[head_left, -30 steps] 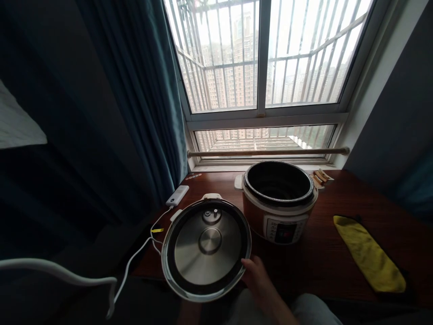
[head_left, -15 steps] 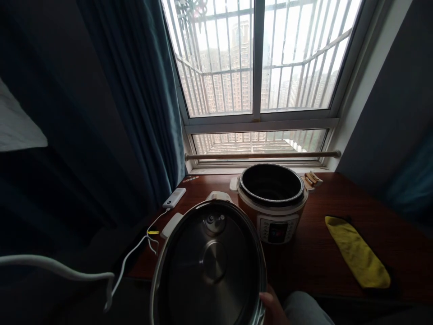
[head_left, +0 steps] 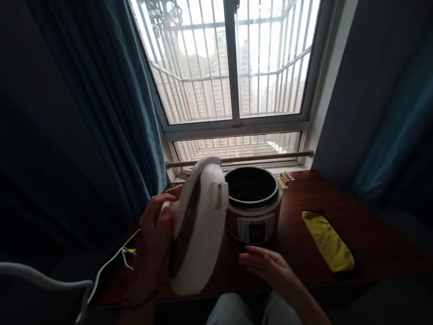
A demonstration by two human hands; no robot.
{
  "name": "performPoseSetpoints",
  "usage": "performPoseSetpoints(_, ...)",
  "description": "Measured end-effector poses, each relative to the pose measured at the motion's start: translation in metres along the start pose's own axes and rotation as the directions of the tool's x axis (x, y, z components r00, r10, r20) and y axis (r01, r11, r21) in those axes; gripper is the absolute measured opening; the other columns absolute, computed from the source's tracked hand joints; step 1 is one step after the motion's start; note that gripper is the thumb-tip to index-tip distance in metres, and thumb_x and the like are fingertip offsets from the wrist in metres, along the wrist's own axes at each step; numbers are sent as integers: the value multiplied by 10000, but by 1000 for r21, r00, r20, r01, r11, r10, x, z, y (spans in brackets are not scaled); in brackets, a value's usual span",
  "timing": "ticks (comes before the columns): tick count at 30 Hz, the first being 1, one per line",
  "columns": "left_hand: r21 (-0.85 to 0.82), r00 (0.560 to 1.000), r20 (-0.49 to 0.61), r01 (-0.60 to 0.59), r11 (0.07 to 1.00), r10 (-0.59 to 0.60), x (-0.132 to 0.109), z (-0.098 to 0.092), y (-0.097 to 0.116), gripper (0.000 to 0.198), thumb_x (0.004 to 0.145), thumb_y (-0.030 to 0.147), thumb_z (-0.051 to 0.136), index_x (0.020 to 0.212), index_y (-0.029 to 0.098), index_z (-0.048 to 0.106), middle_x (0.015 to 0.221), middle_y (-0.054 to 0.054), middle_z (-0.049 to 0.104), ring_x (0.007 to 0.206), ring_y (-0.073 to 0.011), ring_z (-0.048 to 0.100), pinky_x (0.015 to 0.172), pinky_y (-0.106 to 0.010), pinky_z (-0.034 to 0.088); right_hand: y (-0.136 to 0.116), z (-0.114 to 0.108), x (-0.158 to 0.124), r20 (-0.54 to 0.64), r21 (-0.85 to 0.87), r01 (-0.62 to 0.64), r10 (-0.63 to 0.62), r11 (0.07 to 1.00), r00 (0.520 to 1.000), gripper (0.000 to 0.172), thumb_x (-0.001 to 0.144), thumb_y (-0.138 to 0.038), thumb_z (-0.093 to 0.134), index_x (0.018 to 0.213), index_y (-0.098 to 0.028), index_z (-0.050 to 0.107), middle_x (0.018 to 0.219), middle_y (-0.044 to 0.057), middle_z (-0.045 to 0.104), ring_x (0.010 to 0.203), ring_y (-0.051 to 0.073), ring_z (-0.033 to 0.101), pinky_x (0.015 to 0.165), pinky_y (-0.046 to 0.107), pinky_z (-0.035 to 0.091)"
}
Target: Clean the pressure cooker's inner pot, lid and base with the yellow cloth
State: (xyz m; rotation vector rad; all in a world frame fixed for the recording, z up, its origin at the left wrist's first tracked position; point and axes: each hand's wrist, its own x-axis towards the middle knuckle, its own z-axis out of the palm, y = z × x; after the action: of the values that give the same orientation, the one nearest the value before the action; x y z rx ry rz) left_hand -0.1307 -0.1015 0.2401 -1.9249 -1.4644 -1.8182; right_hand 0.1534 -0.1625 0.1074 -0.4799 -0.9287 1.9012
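My left hand (head_left: 158,221) is closed around the handle of a white pressure cooker lid (head_left: 204,243). The lid is tilted up on its edge above the table, left of the cooker, with its rim side facing right. Behind it stands the pressure cooker (head_left: 259,225), uncovered, its dark inner pot (head_left: 250,187) showing and a control panel on its front. The lid covers part of the cooker's left side. My right hand (head_left: 264,264) holds nothing; its fingers are stretched out in front of the cooker, apart from the lid.
A yellow cloth (head_left: 328,241) lies on the brown table (head_left: 291,216) to the right. White cable (head_left: 104,266) runs along the left side. Blue curtains (head_left: 111,113) hang beside the barred window, and a small brown-and-white object (head_left: 286,178) sits behind the cooker.
The lid has turned from showing its metal underside to standing on edge, with my left hand now visible on its handle. My right hand has let go of the rim. The view has shifted right.
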Motion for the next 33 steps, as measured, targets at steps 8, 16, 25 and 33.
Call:
performPoseSetpoints(8,124,871,325,-425,896,369,99,86,31,174,757,321,544,868,194,589,917,-36,564,883,-198,541,831,-349,444,-171,-9,32,-26,-787,358,-606,503,795,483,765,-394,621,1204,-206,550,1239,86,567,1161,231,510,1011,418,371)
performPoseSetpoints(16,-10,698,502,-586,810,511,119,175,46,234,763,347,543,901,178,629,940,-76,557,905,-214,517,837,-363,435,-199,-32,66,227,-973,200,-603,-113,764,542,740,-402,645,1213,-156,546,1186,110,598,1107,260,543,949,399,419)
performPoseSetpoints(25,-134,567,583,-639,757,582,110,222,43,240,769,357,538,902,178,626,923,-85,562,876,-211,519,786,-342,444,-177,-63,64,150,-989,100,-665,-113,731,399,754,-277,626,1137,-166,605,1120,119,636,1045,250,591,915,385,444)
performPoseSetpoints(33,-195,558,576,-616,764,597,107,234,23,211,754,319,540,887,179,627,929,-86,559,882,-202,522,800,-349,443,-163,-65,69,129,-991,80,-686,-103,716,381,769,-269,601,1137,-172,602,1110,118,640,1025,246,600,883,376,460)
